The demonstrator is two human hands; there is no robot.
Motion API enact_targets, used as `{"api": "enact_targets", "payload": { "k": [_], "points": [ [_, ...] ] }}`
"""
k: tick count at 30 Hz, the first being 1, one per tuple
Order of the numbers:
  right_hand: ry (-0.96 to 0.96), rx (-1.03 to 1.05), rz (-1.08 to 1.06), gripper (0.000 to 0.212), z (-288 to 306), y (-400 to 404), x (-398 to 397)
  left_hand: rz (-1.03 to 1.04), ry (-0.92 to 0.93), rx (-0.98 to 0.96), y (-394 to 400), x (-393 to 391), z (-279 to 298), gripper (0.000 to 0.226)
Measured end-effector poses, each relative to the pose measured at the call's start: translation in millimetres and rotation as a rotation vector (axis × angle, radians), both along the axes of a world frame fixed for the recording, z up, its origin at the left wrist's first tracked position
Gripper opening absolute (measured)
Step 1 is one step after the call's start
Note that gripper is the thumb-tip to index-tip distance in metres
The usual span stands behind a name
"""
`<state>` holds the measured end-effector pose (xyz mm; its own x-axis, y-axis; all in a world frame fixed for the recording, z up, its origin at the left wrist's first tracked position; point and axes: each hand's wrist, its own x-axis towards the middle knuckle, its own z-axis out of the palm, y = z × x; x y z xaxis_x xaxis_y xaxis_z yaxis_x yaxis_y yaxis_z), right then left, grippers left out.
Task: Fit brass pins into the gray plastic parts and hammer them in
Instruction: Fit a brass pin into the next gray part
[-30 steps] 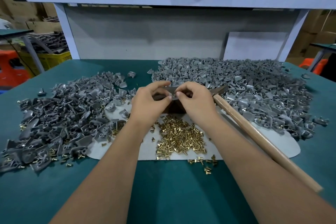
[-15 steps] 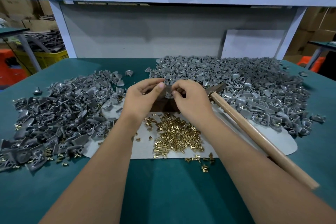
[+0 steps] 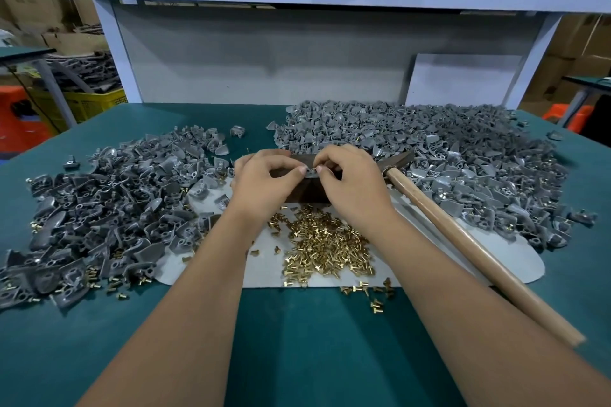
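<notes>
The left hand (image 3: 264,180) pinches one gray part (image 3: 311,172) over the dark block (image 3: 305,195), its grip nearly closed on the rim. The right hand (image 3: 350,180) pinches at the same part, apparently seating a pin, too small to see. The pin should probably stand straight before hammering. The brass pins (image 3: 325,243) lie nearer on the tabletop (image 3: 297,340); the hammer (image 3: 463,235) rests rightward.

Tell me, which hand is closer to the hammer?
Right. The right hand sits beside the hammer, near its head; the left hand is farther off, beyond it.
</notes>
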<state>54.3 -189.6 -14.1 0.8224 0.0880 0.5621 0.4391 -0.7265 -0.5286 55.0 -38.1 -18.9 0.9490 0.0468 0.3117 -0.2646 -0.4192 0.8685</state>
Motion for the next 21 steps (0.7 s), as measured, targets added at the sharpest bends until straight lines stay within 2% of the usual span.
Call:
{"api": "enact_targets", "payload": {
  "k": [5, 9, 13, 21],
  "points": [
    [0.004, -0.017, -0.002, 0.008, 1.3, 0.5, -1.1, -0.012, -0.029, 0.006, -1.5, 0.3, -1.4, 0.019],
    [-0.003, -0.127, -0.004, 0.007, 7.7, 2.1, -1.1, -0.026, -0.014, 0.028, -1.2, -0.7, 0.7, 0.006],
    [0.012, -0.281, 0.002, 0.008, 18.6, 4.0, 0.3, -0.002, -0.049, 0.097, -1.2, 2.4, 0.0, 0.02],
    [0.205, -0.346, -0.093, 0.02, 37.8, 10.1, 3.1, 0.007, -0.058, 0.081, -2.3, 1.3, 0.2, 0.018]
  ]
}}
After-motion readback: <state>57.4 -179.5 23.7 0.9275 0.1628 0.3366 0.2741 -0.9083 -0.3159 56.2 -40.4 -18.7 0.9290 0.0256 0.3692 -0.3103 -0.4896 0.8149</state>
